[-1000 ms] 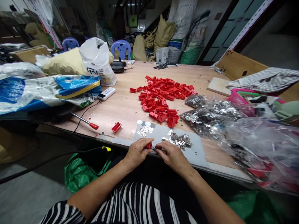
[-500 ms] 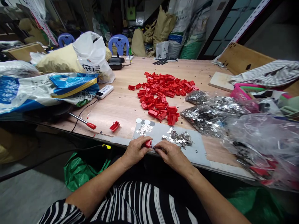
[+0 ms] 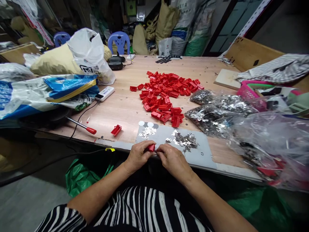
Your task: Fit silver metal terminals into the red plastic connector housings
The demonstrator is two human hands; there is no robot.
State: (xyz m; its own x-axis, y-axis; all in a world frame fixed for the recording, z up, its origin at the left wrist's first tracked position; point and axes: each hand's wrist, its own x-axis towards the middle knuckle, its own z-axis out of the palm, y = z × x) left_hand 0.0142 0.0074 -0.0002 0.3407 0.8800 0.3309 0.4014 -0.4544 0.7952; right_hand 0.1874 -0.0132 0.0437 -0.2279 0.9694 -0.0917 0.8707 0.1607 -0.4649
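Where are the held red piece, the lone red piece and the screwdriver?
Held red piece (image 3: 151, 148): head view, exposed top.
Lone red piece (image 3: 116, 130): head view, middle.
Screwdriver (image 3: 91, 130): head view, red handle.

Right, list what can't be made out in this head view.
Red plastic part: mostly hidden by left hand and right hand.
Metal piece beside it: too small, partly behind right hand.
Silver pieces on grey board: too small to show shape.
Clear plastic bag: contents blurred by film, cut off by right edge.
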